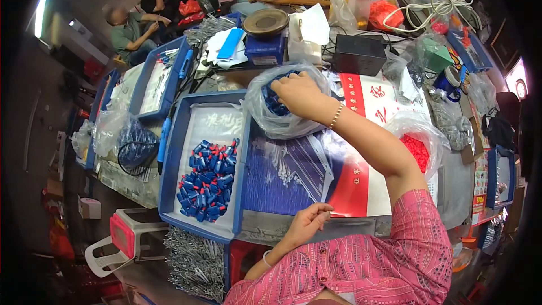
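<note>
The right hand [297, 93] reaches into a crinkled clear plastic bag [282, 118] of small blue plastic pieces [272, 101], fingers curled down among them; whether they pinch any piece cannot be told, since the knuckles hide the tips. The bag sits at the far right corner of a shallow blue tray [169, 164], its mouth open upward. The left hand [309, 220] rests near the table's near edge, fingertips pinched together on what may be a thin metal pin. In the tray, a heap of blocky blue caps [208, 182] runs lengthwise, away from the person. A soft bag of red pieces [418, 149] sits to the right, with bare printed sheet [361, 175] between.
</note>
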Tool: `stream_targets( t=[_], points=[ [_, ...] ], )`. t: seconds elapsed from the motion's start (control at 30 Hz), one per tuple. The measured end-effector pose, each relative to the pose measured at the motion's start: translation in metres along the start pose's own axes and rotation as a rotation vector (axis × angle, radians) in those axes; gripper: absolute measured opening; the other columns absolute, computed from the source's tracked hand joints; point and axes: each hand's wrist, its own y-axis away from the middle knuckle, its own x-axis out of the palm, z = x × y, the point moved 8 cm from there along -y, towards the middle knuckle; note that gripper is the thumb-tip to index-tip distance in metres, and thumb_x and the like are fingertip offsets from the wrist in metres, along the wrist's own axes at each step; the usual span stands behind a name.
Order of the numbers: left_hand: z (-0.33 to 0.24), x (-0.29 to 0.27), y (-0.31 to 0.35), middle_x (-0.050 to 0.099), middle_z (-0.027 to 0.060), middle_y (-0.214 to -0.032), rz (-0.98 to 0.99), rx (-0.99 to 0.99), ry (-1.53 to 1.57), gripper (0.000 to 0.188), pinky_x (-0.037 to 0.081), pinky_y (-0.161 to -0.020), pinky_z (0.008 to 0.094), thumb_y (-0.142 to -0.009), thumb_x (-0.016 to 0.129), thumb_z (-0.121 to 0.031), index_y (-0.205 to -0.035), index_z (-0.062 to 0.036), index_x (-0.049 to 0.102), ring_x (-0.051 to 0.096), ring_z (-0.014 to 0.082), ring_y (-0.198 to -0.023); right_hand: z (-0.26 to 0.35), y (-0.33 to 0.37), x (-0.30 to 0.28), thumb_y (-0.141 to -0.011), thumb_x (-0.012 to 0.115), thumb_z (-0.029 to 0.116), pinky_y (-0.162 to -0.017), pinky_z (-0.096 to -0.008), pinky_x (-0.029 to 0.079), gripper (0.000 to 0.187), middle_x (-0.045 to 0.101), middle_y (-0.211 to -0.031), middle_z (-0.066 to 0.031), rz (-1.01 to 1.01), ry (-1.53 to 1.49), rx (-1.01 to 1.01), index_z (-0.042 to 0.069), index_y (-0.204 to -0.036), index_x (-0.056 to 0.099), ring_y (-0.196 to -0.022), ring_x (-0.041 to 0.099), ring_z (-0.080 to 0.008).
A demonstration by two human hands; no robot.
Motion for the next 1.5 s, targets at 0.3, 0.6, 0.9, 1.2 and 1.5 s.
stream_targets(
  t=[0.3,0.6,0.9,1.2,1.5],
  points=[
    [-0.016,-0.023,0.001,0.058,0.0007,-0.08,-0.126,0.081,0.034,0.021,0.041,-0.058,0.0171,-0.093,0.049,-0.011,-0.109,0.0011,0.056,0.048,0.0033,-0.063,-0.001,0.026,-0.045,-0.073,0.061,0.011,-0.071,-0.0372,0.042,0.01,0.062,-0.081,-0.0095,-0.119,0.055,-0.012,0.005,-0.081,0.058,-0.082,0.059,-0.0254],
    [-0.052,-0.025,-0.018,0.061,0.0038,-0.09,-0.26,0.198,0.215,0.022,0.043,-0.064,0.0205,-0.092,0.051,-0.012,-0.109,0.0008,0.056,0.053,0.0067,-0.069,-0.004,0.178,-0.017,-0.082,0.065,0.01,-0.071,-0.0253,0.049,0.027,0.062,-0.088,-0.0049,-0.055,-1.29,0.575,-0.003,-0.104,0.058,-0.078,0.06,-0.012],
    [-0.068,0.007,-0.021,0.051,0.0034,-0.107,-0.18,0.277,0.267,0.03,0.042,-0.084,0.0235,-0.094,0.047,-0.01,-0.121,0.0033,0.046,0.05,0.0097,-0.096,0.05,0.225,-0.009,-0.093,0.051,0.013,-0.072,-0.0242,0.045,0.031,0.057,-0.095,-0.0048,-0.045,-1.817,0.572,0.003,-0.119,0.037,-0.081,0.055,-0.0099],
    [-0.043,0.019,-0.017,0.056,0.0076,-0.108,-0.181,0.145,0.174,0.028,0.042,-0.088,0.0281,-0.093,0.04,-0.004,-0.119,0.0038,0.046,0.053,0.0148,-0.099,0.048,0.273,-0.02,-0.091,0.052,0.015,-0.075,-0.0295,0.048,0.045,0.061,-0.101,-0.013,0.121,-1.094,0.508,0.003,-0.128,0.031,-0.082,0.062,-0.0197],
    [-0.017,0.013,-0.014,0.061,0.0088,-0.09,-0.161,0.085,0.306,0.028,0.046,-0.075,0.0251,-0.095,0.045,-0.015,-0.115,0.0037,0.048,0.058,0.0129,-0.078,-0.121,0.385,-0.063,-0.083,0.056,0.006,-0.064,-0.0271,0.046,0.013,0.063,-0.082,-0.0106,-0.297,-0.457,0.94,0.001,-0.095,0.06,-0.07,0.059,-0.0172]
  ],
)
